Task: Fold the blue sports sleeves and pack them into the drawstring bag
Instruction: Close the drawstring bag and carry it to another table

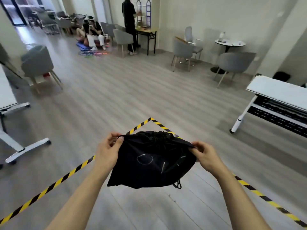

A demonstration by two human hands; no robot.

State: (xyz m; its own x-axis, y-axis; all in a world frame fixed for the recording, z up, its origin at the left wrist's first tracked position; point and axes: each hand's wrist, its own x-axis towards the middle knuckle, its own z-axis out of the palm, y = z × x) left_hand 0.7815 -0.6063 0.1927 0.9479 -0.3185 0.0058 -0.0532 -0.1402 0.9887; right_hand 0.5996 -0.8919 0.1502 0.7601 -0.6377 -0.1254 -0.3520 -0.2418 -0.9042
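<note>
Black drawstring bag [149,161] held in mid-air at lower centre of frame, above the wood floor [132,90]. Left hand [108,151] and right hand [205,155] each pinch a corner of its gathered top edge, fingers closed on fabric.

Even, soft indoor light fills the room, brightest at the glass doorway [15,10] far left. The pale grey plank floor [132,90] carries only faint shadows. Wide-angle distortion bends the edges; far furniture looks slightly blurred.
</note>
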